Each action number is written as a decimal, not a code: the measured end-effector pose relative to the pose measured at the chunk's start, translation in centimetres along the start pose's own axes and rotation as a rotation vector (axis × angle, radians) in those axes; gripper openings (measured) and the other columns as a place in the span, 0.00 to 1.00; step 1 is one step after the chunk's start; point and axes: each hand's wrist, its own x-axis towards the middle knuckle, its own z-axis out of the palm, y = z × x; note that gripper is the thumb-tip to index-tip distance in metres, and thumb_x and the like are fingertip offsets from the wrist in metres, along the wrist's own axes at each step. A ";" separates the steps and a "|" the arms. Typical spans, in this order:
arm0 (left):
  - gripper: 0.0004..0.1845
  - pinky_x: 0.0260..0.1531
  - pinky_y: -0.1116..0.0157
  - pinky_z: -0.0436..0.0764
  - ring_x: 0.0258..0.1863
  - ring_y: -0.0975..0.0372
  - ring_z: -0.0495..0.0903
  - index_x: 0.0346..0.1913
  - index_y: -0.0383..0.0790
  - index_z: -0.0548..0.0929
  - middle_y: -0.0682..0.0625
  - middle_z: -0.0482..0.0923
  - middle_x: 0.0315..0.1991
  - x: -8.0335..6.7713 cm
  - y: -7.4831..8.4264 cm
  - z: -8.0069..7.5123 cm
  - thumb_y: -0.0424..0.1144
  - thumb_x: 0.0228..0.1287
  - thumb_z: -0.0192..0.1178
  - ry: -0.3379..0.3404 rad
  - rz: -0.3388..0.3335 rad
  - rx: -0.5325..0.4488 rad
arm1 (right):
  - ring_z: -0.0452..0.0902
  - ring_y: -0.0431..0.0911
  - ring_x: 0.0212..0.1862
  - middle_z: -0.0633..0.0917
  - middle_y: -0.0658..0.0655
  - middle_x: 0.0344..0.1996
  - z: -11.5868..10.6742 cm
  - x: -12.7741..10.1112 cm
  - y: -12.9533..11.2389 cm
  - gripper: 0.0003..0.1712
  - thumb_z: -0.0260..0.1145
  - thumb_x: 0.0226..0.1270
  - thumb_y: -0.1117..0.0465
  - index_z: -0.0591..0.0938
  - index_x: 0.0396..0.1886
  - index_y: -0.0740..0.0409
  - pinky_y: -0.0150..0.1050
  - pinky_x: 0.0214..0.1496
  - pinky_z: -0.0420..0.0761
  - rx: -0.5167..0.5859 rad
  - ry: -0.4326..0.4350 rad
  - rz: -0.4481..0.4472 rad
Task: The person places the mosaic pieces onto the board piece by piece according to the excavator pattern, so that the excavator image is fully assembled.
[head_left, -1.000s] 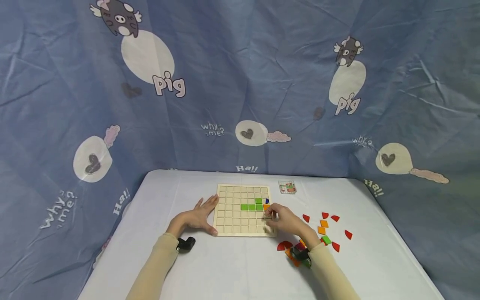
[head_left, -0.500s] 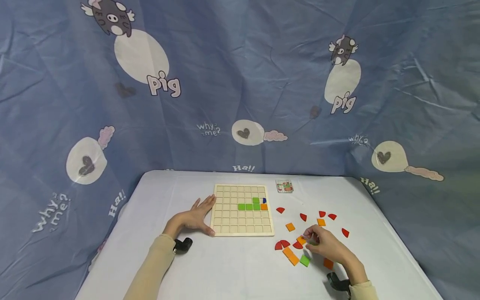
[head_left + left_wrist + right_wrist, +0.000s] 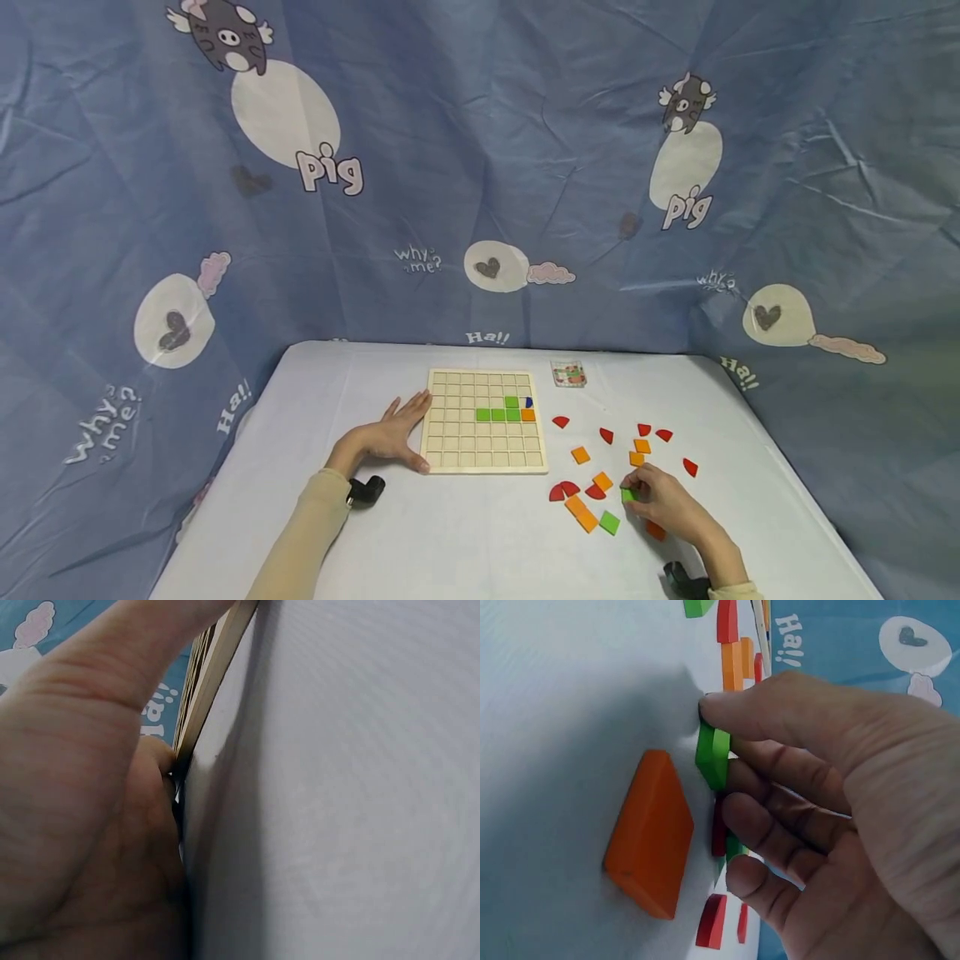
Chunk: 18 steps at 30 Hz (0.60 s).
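Green tile (image 3: 713, 756): pinched on edge between thumb and fingers of the right hand (image 3: 660, 497), low over the white table (image 3: 465, 542) among loose orange and red pieces.
Grid board (image 3: 484, 421): holds four green tiles, one orange, one blue (right side).
Left hand (image 3: 386, 435): flat, fingers straight, pressing against the board's left edge.
Orange tile (image 3: 650, 829): lies just beside the pinched tile.

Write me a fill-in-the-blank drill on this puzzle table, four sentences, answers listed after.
1. The right hand pinches a small ____ tile.
2. The left hand rests flat against the ____ edge of the wooden grid board.
3. On the board, an orange tile sits right of a row of ____ tiles.
4. The loose quarter-round pieces on the table are ____.

Missing words: green; left; green; red
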 end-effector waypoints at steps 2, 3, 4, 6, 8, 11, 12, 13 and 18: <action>0.74 0.74 0.44 0.27 0.78 0.49 0.31 0.76 0.34 0.37 0.41 0.29 0.78 0.0 0.0 0.0 0.63 0.38 0.75 0.004 0.004 -0.006 | 0.70 0.41 0.35 0.78 0.47 0.32 0.1 0.1 0.0 0.16 0.79 0.47 0.61 0.82 0.35 0.53 0.35 0.39 0.78 -0.011 0.014 -0.002; 0.73 0.74 0.44 0.27 0.78 0.49 0.31 0.76 0.33 0.37 0.41 0.30 0.78 0.0 0.0 0.0 0.62 0.38 0.75 0.005 0.006 -0.010 | 0.70 0.41 0.34 0.78 0.47 0.32 0.1 0.2 0.0 0.16 0.79 0.48 0.60 0.82 0.36 0.54 0.34 0.38 0.78 -0.017 0.023 -0.007; 0.73 0.74 0.45 0.27 0.78 0.50 0.30 0.76 0.33 0.37 0.41 0.29 0.78 0.0 0.1 0.0 0.62 0.38 0.75 0.003 0.004 -0.011 | 0.70 0.41 0.34 0.78 0.47 0.31 0.2 0.3 0.0 0.16 0.78 0.48 0.60 0.82 0.36 0.54 0.33 0.37 0.77 -0.015 0.031 -0.010; 0.73 0.74 0.44 0.27 0.78 0.49 0.31 0.76 0.33 0.37 0.41 0.30 0.78 0.0 0.1 0.1 0.61 0.38 0.76 0.007 0.008 -0.014 | 0.70 0.41 0.34 0.78 0.47 0.31 0.4 0.5 0.0 0.16 0.78 0.48 0.60 0.82 0.36 0.54 0.32 0.35 0.77 -0.009 0.048 -0.009; 0.73 0.74 0.44 0.28 0.78 0.49 0.31 0.76 0.32 0.38 0.41 0.30 0.78 0.0 0.1 0.1 0.61 0.38 0.76 0.008 0.010 -0.014 | 0.71 0.40 0.34 0.79 0.47 0.31 0.5 0.7 -0.1 0.17 0.78 0.48 0.59 0.81 0.37 0.53 0.31 0.36 0.77 0.009 0.060 -0.012; 0.73 0.74 0.44 0.28 0.78 0.49 0.32 0.76 0.32 0.38 0.40 0.31 0.78 0.0 0.0 0.2 0.61 0.38 0.76 0.013 0.014 -0.010 | 0.71 0.40 0.34 0.79 0.47 0.31 0.5 1.3 -0.5 0.17 0.77 0.50 0.58 0.81 0.38 0.53 0.30 0.35 0.77 0.058 0.069 -0.039; 0.73 0.74 0.44 0.29 0.78 0.49 0.32 0.76 0.32 0.38 0.40 0.31 0.78 0.0 0.0 0.3 0.61 0.38 0.76 0.014 0.016 -0.009 | 0.71 0.40 0.34 0.79 0.47 0.31 0.5 1.5 -0.7 0.16 0.77 0.50 0.58 0.81 0.38 0.52 0.30 0.35 0.77 0.074 0.071 -0.054; 0.73 0.74 0.44 0.29 0.78 0.49 0.32 0.76 0.32 0.38 0.40 0.31 0.78 0.0 0.0 0.3 0.61 0.38 0.76 0.016 0.016 -0.008 | 0.71 0.40 0.33 0.79 0.46 0.31 0.4 1.8 -0.8 0.16 0.76 0.51 0.58 0.80 0.39 0.52 0.29 0.34 0.76 0.090 0.072 -0.075; 0.73 0.74 0.44 0.29 0.78 0.49 0.32 0.76 0.32 0.38 0.41 0.31 0.78 0.0 0.0 0.2 0.61 0.38 0.76 0.016 0.013 -0.008 | 0.71 0.42 0.35 0.77 0.47 0.31 0.4 3.3 -2.5 0.14 0.74 0.53 0.59 0.80 0.38 0.51 0.29 0.32 0.73 0.133 0.075 -0.184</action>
